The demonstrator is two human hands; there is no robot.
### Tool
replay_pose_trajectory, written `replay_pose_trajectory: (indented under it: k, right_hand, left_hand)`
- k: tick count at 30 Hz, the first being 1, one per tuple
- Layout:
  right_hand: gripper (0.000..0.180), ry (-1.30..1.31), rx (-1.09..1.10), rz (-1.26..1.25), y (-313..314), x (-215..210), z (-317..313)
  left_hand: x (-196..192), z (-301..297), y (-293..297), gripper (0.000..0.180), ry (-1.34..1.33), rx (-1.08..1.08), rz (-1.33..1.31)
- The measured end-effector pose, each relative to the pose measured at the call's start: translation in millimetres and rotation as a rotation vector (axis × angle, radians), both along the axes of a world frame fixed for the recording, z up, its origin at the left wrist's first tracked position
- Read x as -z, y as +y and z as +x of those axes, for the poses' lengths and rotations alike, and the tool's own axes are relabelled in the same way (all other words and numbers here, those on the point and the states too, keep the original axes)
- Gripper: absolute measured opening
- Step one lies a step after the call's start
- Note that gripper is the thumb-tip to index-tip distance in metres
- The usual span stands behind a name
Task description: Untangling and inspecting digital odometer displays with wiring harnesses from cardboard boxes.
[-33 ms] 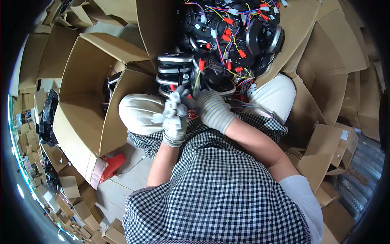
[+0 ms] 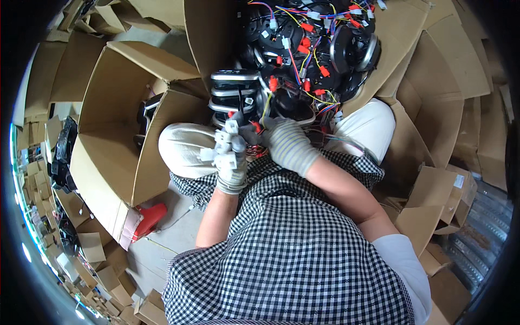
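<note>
My left hand, in a light knitted glove, is closed around a bunch of white plastic connectors, with grey fingertips curled against them. Just to its right, my right hand, in a striped glove, has its fingers pinched together around a yellow wire. That wire runs up to a red connector, blurred by motion. Another red connector shows between the two hands. Red wires lie beneath them over my lap. Beyond my hands is a stack of black housings with silver rims.
A large carton holds a heap of black round parts with coloured wires and red and white connectors. An open carton with a few black parts stands at left. More cartons are at right. A red shoe rests on the floor.
My left hand has shifted slightly left with the white connectors. My right hand has moved a little right. The upper red connector has moved slightly right and up.
</note>
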State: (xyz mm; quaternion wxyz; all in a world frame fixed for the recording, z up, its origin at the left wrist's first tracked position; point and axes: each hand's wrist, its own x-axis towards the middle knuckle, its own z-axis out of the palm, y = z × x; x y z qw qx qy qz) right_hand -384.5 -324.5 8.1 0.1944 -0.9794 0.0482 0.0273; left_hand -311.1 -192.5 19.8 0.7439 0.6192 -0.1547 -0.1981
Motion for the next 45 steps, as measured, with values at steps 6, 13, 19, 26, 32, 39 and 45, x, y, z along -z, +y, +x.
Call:
replay_pose_trajectory:
  k: [6,13,19,26,32,39,45]
  right_hand:
    - [0.028,0.112,0.453,1.395,-37,-69,-24]
    - [0.034,-0.019,-0.003,0.384,-37,-72,-10]
    - [0.023,0.273,-0.336,0.286,-55,-68,-12]
    - [0.033,0.407,-0.209,0.961,-61,-39,4]
    - [0.077,-0.047,0.459,0.072,-57,-2,77]
    - [0.078,-0.002,0.612,-0.197,-76,31,78]
    - [0.057,-0.712,0.686,1.566,-93,24,26]
  left_hand:
    - [-6,1,17,0.039,0.007,0.158,0.174]
    - [6,16,29,0.024,-0.524,0.394,0.576]
    - [-4,14,28,0.02,-0.306,0.668,0.423]
    - [9,6,28,0.011,-0.145,0.522,0.329]
    - [7,-1,11,0.024,-0.424,0.66,0.459]
    - [32,-10,19,0.031,-0.447,0.643,0.304]
    - [0,-5,9,0.027,-0.744,0.658,0.372]
